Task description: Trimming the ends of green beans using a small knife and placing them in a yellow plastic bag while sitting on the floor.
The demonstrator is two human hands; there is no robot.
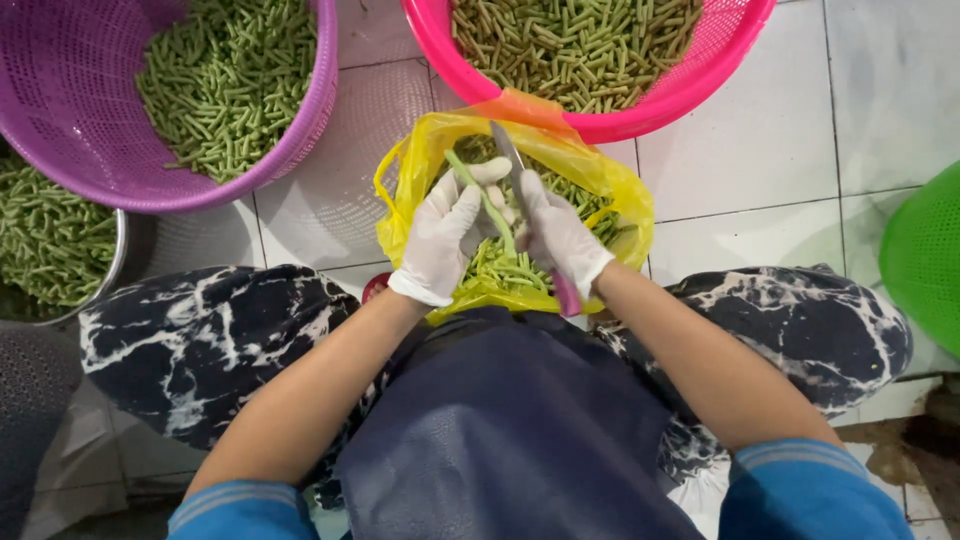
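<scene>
White-gloved, our left hand (440,240) pinches a green bean (487,205) above the yellow bag (620,200); our right hand (558,238) grips the knife (508,152). A slipping blade could nick those fingers.

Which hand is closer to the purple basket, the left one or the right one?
Left. The left hand holds a bean over the yellow bag, just right of the purple basket; the right hand, with the knife, is farther right.
</scene>
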